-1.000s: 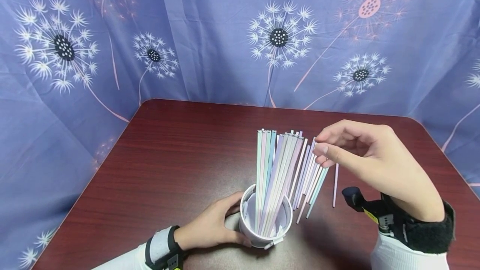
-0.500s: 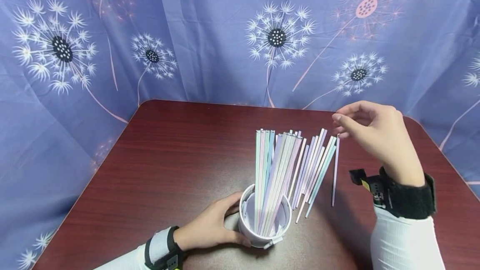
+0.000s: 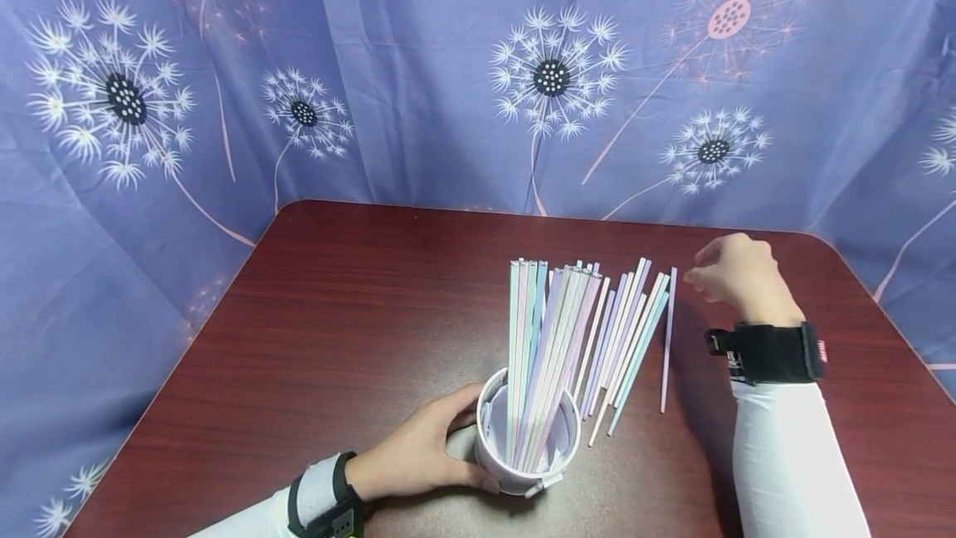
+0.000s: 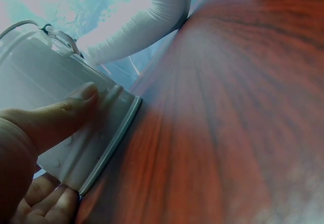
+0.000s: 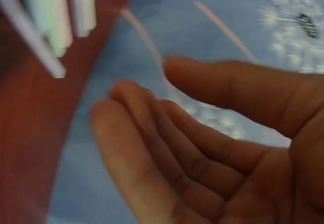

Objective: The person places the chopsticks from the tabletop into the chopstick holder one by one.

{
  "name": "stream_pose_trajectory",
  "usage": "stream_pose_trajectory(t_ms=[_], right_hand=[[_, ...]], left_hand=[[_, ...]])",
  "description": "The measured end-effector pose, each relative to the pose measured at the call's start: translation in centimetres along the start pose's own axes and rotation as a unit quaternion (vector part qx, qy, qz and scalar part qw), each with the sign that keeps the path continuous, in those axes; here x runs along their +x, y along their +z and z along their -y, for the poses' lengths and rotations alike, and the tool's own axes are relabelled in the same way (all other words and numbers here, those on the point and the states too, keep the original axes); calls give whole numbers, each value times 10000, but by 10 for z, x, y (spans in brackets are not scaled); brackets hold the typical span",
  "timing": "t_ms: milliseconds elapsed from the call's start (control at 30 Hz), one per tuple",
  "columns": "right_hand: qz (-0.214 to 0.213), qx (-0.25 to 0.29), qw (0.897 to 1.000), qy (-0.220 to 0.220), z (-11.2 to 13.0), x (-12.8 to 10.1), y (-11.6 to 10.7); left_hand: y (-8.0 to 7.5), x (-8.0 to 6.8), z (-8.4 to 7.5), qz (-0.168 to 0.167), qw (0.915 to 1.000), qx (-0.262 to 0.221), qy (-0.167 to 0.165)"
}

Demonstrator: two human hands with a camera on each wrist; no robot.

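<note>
My left hand [image 3: 421, 451] grips the side of a white bucket [image 3: 485, 430], thumb on the near wall and fingers around its far side. Several pastel straws or sticks [image 3: 534, 355] lean upright inside it; the exact kind is unclear. More of the same sticks [image 3: 627, 339] lie in a loose row right of the bucket. One lilac stick [image 3: 668, 339] lies apart at the row's right end. Just right of it hovers my right hand [image 3: 739, 276], fingers loosely bent and a gap between thumb and fingers. In the right wrist view nothing is between them.
A dark red wooden table [image 3: 358, 297] carries everything. Behind and left of it hangs a blue curtain [image 3: 418, 90] with dandelion prints. Black straps [image 3: 777, 353] with small cameras circle both wrists.
My right hand has moved right, away from over the row of sticks, and now sits past the lone lilac stick. The left hand and bucket have stayed in place.
</note>
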State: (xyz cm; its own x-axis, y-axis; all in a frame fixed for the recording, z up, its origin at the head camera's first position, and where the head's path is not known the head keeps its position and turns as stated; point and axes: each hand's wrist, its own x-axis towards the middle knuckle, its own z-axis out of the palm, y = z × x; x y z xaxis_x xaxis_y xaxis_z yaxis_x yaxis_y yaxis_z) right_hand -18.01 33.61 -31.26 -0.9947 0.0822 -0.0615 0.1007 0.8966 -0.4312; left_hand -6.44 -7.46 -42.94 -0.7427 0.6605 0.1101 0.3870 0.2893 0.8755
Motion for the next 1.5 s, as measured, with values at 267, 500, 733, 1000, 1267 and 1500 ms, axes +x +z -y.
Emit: stream_pose_trajectory(t_ms=[267,500,733,1000,1267,1500], right_hand=[[1323,251,9902,372,-11,13,25],[1341,130,9894,551,-17,14,33],[1353,41,9874,814,-18,8,31],[1434,-68,9869,743,-19,9,33],[1072,-51,9942,99,-1,-1,7],[-171,-502,9968,-605,38,-28,-19]], left_hand=[[0,-1,2,-47,9999,50,75],[-1,-1,1,-35,9999,37,86],[-2,0,1,-23,9999,-21,152],[0,0,1,-14,10000,-19,86],[1,-2,3,8,10000,-62,43],[-1,-1,3,-44,9999,63,152]])
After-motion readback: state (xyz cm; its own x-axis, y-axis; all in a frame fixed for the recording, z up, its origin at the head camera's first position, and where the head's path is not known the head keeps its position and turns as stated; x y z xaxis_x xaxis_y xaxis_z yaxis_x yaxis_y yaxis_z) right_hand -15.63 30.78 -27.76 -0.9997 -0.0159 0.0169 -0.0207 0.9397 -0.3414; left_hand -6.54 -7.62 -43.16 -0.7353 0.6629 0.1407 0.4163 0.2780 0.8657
